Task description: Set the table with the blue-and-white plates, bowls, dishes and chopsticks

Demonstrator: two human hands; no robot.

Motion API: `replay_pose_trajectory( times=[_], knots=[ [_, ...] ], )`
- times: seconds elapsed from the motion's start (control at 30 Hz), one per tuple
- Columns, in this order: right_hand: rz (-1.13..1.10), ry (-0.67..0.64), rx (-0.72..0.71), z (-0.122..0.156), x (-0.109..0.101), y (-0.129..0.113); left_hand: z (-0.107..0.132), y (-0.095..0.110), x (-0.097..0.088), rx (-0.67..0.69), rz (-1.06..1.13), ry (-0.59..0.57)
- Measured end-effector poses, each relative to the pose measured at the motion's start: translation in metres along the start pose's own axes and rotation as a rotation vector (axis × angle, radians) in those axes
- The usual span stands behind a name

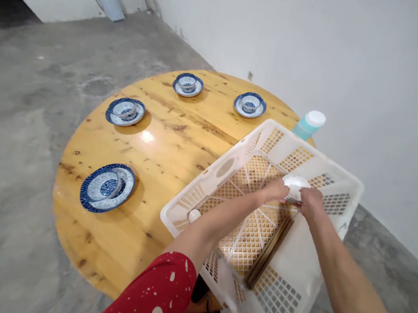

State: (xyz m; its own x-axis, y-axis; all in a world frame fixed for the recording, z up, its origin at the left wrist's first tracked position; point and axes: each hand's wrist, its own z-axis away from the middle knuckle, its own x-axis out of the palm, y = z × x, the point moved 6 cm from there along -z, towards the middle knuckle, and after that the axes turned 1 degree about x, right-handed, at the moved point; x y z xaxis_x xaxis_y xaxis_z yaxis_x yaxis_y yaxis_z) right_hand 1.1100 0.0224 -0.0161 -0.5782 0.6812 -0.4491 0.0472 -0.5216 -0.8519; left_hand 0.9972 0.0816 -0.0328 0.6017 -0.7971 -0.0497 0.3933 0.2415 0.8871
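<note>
Inside the white plastic basket [215,271], toward its far right side, my left hand [276,189] and my right hand [311,198] are both closed on a small white dish [294,184]. The left hand grips its left edge and the right hand its right edge; whether it is one piece or several stacked cannot be made out. Below my right hand, a bundle of brown chopsticks [269,252] lies along the basket's right side. A small round white thing [194,215], partly beside my left forearm, sits in the basket's left corner.
The basket rests on a round wooden table [165,147]. Blue-and-white plates bearing bowls stand around the rim: a near-left plate [92,201], a left plate [114,117], a far plate [178,91] and a far-right plate [239,109]. A turquoise bottle [305,127] stands behind the basket, near a white wall.
</note>
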Motion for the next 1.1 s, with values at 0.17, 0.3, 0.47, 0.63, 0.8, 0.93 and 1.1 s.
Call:
replay_pose_trajectory(
  times=[0.17,0.3,0.47,0.63,0.8,0.93,1.1],
  knots=[
    [-0.058,-0.001,-0.03,0.03,-0.012,-0.041,0.021,0.035,-0.029,0.122,0.068,0.013],
    [-0.118,-0.096,-0.193,0.063,-0.014,-0.09,0.056,0.063,-0.062,0.166,0.112,0.005],
    [-0.198,-0.261,-0.342,0.106,0.019,-0.135,0.124,0.083,-0.121,0.227,0.105,0.108],
    [-0.216,-0.401,-0.418,0.154,0.088,-0.18,0.187,0.081,-0.201,0.271,0.092,0.224],
    [-0.181,-0.472,-0.371,0.195,0.175,-0.21,0.221,0.05,-0.29,0.281,0.114,0.266],
    [-0.132,-0.496,-0.234,0.221,0.253,-0.213,0.224,0.002,-0.359,0.205,0.149,0.287],
    [-0.018,-0.493,-0.007,0.238,0.347,-0.194,0.215,-0.066,-0.43,0.077,0.144,0.28]
  ],
)
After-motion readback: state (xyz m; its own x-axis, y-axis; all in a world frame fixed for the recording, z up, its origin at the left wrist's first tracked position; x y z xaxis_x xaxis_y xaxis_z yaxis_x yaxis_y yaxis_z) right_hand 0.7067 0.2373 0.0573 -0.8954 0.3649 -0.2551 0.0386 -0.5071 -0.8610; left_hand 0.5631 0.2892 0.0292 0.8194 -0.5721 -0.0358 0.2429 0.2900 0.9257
